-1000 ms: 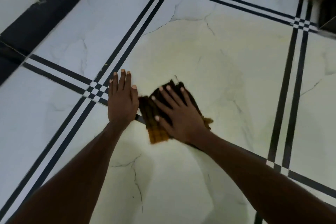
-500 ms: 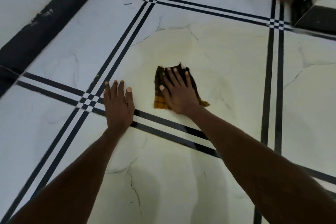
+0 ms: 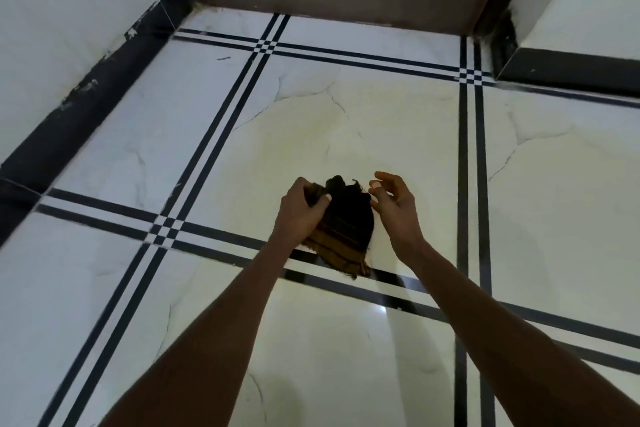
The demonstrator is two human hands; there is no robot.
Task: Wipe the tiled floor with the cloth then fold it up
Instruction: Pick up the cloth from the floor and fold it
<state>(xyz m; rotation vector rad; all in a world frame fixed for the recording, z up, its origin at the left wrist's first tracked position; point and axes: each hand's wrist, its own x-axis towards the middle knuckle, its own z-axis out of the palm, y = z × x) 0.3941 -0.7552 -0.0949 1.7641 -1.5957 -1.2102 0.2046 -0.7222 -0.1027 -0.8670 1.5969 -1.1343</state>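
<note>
— A moment ago the right hand [image 3: 394, 208] was flat on the cloth [image 3: 341, 232], pushing it over the tiled floor [image 3: 381, 121], with the left hand [image 3: 299, 213] planted on the tiles. Now both are up and the cloth has come off the floor with them.

— Who's got it?

— The left one. Its fingers and thumb are curled over the upper left edge, gripping it. The right is just beside the upper right corner, fingers loosely bent; I can't tell whether it's pinching that corner or only about to.

— And how does it hang?

— Bunched between the two hands, dark at the top, its long axis running down and towards the person, the orange end lowest, over the black line in the tiles. I'd say the wiping's finished. For folding, the right hand is nearest the free corner and needs to take it.
</note>
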